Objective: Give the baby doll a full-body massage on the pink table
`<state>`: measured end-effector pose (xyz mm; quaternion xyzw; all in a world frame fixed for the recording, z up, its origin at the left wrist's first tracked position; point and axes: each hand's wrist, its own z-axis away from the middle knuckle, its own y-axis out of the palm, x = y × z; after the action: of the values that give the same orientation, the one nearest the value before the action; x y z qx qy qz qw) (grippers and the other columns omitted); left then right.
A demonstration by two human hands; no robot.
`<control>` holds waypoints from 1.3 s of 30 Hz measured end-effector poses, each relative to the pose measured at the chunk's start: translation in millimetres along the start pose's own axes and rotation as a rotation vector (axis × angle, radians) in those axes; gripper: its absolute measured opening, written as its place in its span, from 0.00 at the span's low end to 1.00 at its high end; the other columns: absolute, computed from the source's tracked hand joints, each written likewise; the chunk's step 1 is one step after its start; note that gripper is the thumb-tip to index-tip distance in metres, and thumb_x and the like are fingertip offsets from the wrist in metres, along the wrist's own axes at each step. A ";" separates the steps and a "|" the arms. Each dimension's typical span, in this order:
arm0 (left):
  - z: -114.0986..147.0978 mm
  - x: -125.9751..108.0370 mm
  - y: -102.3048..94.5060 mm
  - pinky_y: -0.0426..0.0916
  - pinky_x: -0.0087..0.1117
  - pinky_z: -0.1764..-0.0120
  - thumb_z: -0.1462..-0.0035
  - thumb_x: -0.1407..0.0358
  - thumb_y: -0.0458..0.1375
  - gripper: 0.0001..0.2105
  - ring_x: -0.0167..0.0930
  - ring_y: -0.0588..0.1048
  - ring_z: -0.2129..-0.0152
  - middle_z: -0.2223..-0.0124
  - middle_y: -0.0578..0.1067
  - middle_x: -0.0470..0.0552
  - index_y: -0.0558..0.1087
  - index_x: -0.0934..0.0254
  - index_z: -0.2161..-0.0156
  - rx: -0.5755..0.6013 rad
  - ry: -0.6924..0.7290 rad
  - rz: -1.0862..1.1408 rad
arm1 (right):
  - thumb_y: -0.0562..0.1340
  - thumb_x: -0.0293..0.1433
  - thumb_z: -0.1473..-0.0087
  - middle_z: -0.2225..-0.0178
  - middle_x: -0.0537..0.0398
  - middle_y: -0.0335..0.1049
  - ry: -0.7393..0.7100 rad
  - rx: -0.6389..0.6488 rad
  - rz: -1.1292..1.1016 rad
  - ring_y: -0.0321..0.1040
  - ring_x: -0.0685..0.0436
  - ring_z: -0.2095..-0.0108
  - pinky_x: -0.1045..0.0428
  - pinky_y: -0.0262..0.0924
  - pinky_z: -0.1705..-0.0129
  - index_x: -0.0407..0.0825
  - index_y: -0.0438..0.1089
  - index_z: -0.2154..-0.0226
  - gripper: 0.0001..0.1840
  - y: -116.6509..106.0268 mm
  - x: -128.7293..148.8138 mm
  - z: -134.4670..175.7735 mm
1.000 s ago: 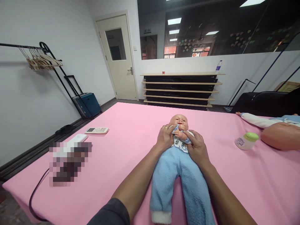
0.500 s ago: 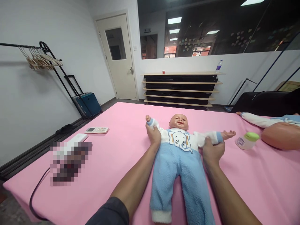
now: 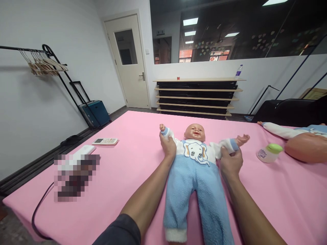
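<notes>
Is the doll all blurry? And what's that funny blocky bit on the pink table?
In the head view, the doll looks mostly sharp; in that same view, big blurry squares cover part of the pink table, so I can't tell what they hide; higher up in the head view, white lights shine in the dark window.

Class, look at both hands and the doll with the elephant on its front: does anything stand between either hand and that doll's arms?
Nothing visible does. The left hand and right hand each hold one sleeved arm of the doll. The green-lidded jar stands beyond the right hand, off to the side.
</notes>
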<state>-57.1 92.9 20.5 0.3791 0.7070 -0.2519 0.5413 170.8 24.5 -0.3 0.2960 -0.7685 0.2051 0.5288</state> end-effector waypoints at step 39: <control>4.5 -3.8 1.2 0.61 0.34 0.43 0.45 0.70 0.54 0.24 0.34 0.68 0.46 0.43 0.69 0.54 0.62 0.61 0.42 0.014 -0.016 0.012 | 0.61 0.41 0.49 0.54 0.50 0.71 -0.054 0.001 0.065 0.69 0.42 0.58 0.44 0.64 0.52 0.48 0.64 0.46 0.28 5.8 14.4 8.5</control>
<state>-53.1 89.2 22.8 0.3850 0.6984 -0.2566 0.5460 157.1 20.0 10.1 0.2767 -0.7917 0.2142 0.5008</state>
